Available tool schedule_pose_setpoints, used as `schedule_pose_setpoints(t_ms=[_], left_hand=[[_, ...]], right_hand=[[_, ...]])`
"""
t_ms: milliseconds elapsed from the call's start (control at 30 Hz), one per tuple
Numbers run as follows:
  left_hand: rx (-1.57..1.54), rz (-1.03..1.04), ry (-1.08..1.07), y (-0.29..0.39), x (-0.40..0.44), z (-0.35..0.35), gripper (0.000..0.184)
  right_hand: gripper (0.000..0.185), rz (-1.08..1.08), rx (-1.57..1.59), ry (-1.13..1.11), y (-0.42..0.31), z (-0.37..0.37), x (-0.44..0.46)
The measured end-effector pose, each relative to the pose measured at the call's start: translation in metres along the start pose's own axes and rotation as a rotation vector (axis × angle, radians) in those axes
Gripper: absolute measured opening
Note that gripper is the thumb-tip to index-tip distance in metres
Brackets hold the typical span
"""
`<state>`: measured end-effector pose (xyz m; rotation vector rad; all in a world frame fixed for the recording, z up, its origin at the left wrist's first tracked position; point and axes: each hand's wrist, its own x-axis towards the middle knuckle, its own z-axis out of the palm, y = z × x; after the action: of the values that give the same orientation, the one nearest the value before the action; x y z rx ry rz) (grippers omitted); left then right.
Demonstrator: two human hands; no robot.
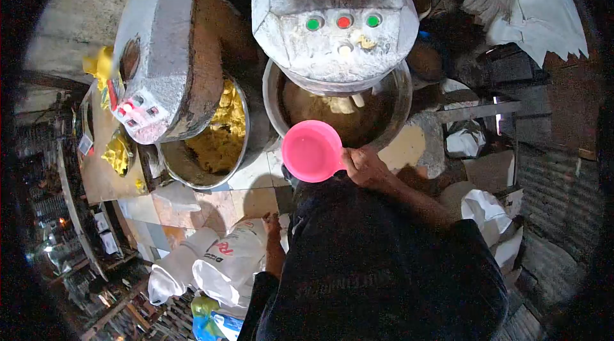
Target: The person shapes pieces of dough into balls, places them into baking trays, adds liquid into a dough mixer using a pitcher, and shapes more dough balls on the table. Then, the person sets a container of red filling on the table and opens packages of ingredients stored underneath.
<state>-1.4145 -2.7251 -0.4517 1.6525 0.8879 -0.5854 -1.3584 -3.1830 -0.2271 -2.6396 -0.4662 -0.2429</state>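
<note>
A: Right hand (366, 167), quick?
B: Fingers curled tight round the handle of a pink plastic dipper (312, 151). Its cup sits just left of those fingers, mouth facing the camera. Can't tell if there's liquid in it.
A: Left hand (272, 224)?
B: Lower than the right fingers and off to their left, beside the black shirt (384, 264). Small in view; fingers look loosely spread. White sack with red lettering (235, 248) just below and left of them. Touching? Can't tell.
A: Beyond the right fingers?
B: Wide metal mixing bowl (274, 105). Dipper overlaps its near rim in this view; height unclear. Pale lumps (341, 104) inside, farther off than the fingertips. Above that, farther still: white-grey mixer head (332, 63), smeared, red button (344, 22) between two green buttons (313, 23).
A: Well left of the right fingers?
B: Second mixer (163, 53), over another metal bowl (245, 139) with yellow dough-like mass (224, 126). Past it, yellow plastic bag (117, 153) on a brown board (102, 181).
A: Near the left fingers, last one?
B: Floor tiles (249, 203), between them and that second bowl.
</note>
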Motion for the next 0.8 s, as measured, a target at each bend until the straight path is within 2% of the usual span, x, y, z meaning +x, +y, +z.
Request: schedule_pose_setpoints(t_ms=[67,100,167,267,300,333,367,400,467,567,733,800], left_hand=[[0.076,-0.022,0.034,0.005,-0.009,0.001,0.046],[0.114,-0.035,0.05,0.007,-0.012,0.002,0.046],[0.149,-0.048,0.066,-0.003,-0.008,0.002,0.046],[0.067,-0.148,0.141,-0.031,0.009,-0.008,0.047],[0.051,-0.15,0.059,-0.031,0.008,-0.015,0.048],[0.036,-0.152,-0.023,-0.032,0.009,-0.022,0.048],[0.036,-0.149,-0.018,-0.034,0.01,-0.025,0.048],[-0.007,-0.153,-0.008,-0.032,0.006,-0.024,0.049],[-0.091,-0.161,0.007,-0.027,-0.005,-0.02,0.049],[-0.171,-0.171,0.022,-0.018,-0.018,-0.016,0.05],[0.022,-0.067,0.06,0.0,-0.03,-0.011,0.05],[0.051,-0.085,0.074,0.004,-0.033,-0.01,0.051]], right_hand=[[0.027,0.2,0.249,-0.127,0.001,0.001,-0.002],[0.027,0.201,0.249,-0.128,0.001,0.001,-0.003],[0.034,-0.074,-0.184,0.055,0.004,0.0,-0.003],[0.034,-0.045,-0.168,0.065,0.009,0.017,-0.007],[0.034,-0.049,-0.162,0.068,0.007,0.014,-0.004],[0.034,0.06,-0.005,0.002,0.005,0.009,-0.002],[0.034,0.168,0.149,-0.064,0.004,0.006,0.0],[0.034,0.167,0.15,-0.062,0.005,0.008,0.0],[0.033,-0.021,-0.144,0.008,0.01,0.014,-0.004],[0.033,-0.009,-0.115,0.008,0.013,0.022,-0.006],[0.033,-0.016,-0.106,0.026,0.014,0.027,-0.007],[0.034,0.009,-0.083,0.001,0.014,0.026,-0.007]])
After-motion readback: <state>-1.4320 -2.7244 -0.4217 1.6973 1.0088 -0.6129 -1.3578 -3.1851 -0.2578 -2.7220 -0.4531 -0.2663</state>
